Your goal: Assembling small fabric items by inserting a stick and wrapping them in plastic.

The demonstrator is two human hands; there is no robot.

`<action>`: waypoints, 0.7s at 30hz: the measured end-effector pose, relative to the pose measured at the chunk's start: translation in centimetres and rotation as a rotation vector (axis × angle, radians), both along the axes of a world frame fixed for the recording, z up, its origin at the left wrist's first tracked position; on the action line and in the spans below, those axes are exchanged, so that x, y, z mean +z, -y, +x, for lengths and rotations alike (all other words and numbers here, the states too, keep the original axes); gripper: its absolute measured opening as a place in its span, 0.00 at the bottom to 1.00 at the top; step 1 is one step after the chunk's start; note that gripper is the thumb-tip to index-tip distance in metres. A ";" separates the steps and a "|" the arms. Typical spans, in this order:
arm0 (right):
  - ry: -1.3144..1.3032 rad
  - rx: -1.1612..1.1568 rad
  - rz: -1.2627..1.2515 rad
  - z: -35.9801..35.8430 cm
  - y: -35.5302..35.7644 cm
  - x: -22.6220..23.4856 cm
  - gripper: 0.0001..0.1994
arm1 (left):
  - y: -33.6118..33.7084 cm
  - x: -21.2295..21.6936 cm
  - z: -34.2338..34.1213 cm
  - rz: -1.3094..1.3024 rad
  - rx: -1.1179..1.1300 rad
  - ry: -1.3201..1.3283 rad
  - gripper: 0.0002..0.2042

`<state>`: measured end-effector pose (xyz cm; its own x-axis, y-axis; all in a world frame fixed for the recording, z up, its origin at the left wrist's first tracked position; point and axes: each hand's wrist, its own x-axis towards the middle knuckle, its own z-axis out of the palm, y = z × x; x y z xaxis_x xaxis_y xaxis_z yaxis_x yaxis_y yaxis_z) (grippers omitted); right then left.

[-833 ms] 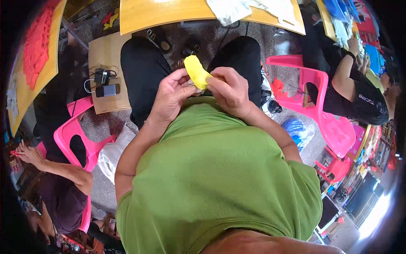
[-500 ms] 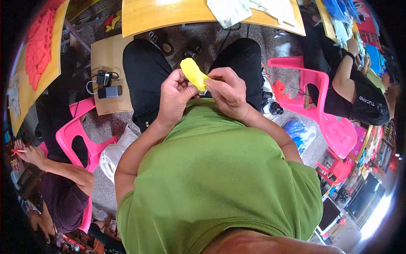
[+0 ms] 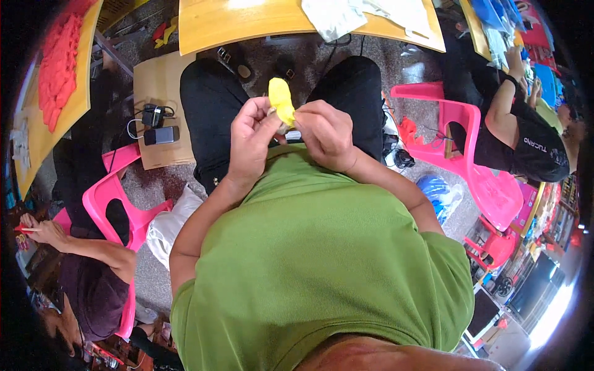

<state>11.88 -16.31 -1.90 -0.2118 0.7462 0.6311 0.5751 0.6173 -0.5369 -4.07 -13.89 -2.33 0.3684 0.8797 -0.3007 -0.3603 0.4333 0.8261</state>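
Observation:
A small, soft-looking yellow piece (image 3: 280, 96), rounded and elongated, stands up between my hands above my lap. My left hand (image 3: 250, 137) is closed around its lower left side, with thumb and fingers pinching it. On the other side, my right hand (image 3: 328, 135) pinches the lower right edge between thumb and fingertips. Its lower end is partly covered by my fingers. I cannot make out whether the fingers also hold something small there.
Ahead is a wooden table (image 3: 247, 21) with white sheets or bags (image 3: 334, 18). Pink chairs stand left (image 3: 117, 204) and right (image 3: 473, 142), with people working at both sides. Cardboard (image 3: 164, 74) with a black device (image 3: 162, 135) lies on the floor. Red pieces (image 3: 59, 68) cover the left table.
The yellow piece has swung from leaning left to nearly upright. My right hand has turned, its fingers more curled at the piece's lower edge, and my left hand has shifted slightly.

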 end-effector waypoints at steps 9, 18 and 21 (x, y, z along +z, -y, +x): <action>-0.108 -0.023 -0.116 0.1 0.4 -0.1 0.07 | -0.4 -0.9 -0.6 -0.117 -0.072 0.125 0.09; -0.257 -0.107 -0.354 -0.8 0.8 -0.1 0.09 | 0.3 -1.5 0.9 0.219 0.129 -0.152 0.07; -0.105 -0.097 -0.276 -0.6 0.4 -0.7 0.08 | 0.2 -1.8 1.0 0.325 0.148 -0.297 0.07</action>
<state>11.28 -16.75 -2.63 -0.0760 0.9061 0.4162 0.5564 0.3849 -0.7363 -3.09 -14.12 -4.14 0.1719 0.9823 -0.0743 -0.1262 0.0967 0.9873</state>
